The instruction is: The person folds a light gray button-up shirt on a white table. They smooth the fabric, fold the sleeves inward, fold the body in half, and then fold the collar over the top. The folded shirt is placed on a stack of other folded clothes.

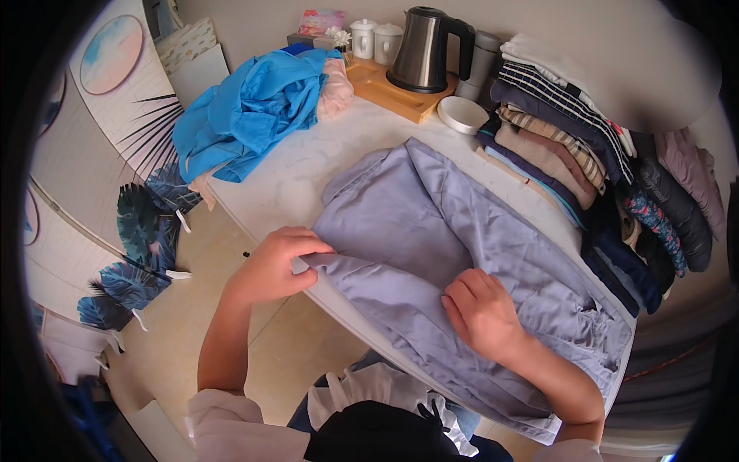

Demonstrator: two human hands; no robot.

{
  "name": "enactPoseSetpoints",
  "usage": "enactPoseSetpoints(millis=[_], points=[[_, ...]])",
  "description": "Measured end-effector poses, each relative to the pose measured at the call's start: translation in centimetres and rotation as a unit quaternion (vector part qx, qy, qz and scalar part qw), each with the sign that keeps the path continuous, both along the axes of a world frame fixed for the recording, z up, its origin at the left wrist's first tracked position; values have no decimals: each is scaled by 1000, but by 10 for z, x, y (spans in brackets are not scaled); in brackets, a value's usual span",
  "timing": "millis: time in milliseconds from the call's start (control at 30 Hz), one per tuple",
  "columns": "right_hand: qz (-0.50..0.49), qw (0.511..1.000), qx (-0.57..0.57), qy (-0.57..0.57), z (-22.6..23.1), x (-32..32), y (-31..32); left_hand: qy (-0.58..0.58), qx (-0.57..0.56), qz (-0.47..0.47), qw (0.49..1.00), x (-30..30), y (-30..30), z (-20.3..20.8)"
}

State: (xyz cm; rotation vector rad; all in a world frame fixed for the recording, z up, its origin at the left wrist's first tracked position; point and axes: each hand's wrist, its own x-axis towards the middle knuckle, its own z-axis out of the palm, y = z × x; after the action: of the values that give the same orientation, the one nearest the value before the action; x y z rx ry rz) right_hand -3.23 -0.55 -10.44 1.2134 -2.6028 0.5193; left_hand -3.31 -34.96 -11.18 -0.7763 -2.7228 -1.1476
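A lavender-grey garment (pixel 400 204) lies spread and creased across the white table, with a gathered part at its right end. Its exact kind I cannot tell. My left hand (pixel 271 263) pinches a corner of it between thumb and fingers at the table's near left edge. Over the near half of the cloth, my right hand (pixel 485 314) has its fingers curled down on a fold of the same garment. A raised fold of fabric runs between the two hands.
Beyond the garment on the white table (pixel 296 162) sit a bright blue crumpled cloth (pixel 246 112), a steel kettle (pixel 422 50) on a wooden tray (pixel 369 83), a white dish (pixel 462 114) and stacked folded clothes (pixel 558 131). A leaf-patterned folding screen (pixel 146 192) stands left.
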Motion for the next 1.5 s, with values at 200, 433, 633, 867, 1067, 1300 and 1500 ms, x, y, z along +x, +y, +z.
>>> enactPoseSetpoints(millis=[200, 433, 633, 867, 1067, 1300, 1500], points=[[-53, 992, -106, -40, 1, -1, 3, -19, 64, -60, 996, -18, -9, 4], [-95, 994, -59, 2, -8, -9, 5, -64, 97, 47, 992, -24, 1, -6], [-44, 995, -25, 82, -18, -1, 4, -139, 193, 21, 971, -28, -4, -20], [48, 986, 109, -113, -3, 20, -10, -21, 1, 93, 995, -21, 4, -12], [87, 995, 13, -51, 21, 24, 32, 221, -96, 191, 952, -4, 30, 1], [-119, 988, -85, -39, 21, 3, 69, 57, 19, -23, 998, -12, 108, 30], [-121, 987, -87, -58, 10, 1, 73, 14, -151, -141, 978, -28, 163, 20]])
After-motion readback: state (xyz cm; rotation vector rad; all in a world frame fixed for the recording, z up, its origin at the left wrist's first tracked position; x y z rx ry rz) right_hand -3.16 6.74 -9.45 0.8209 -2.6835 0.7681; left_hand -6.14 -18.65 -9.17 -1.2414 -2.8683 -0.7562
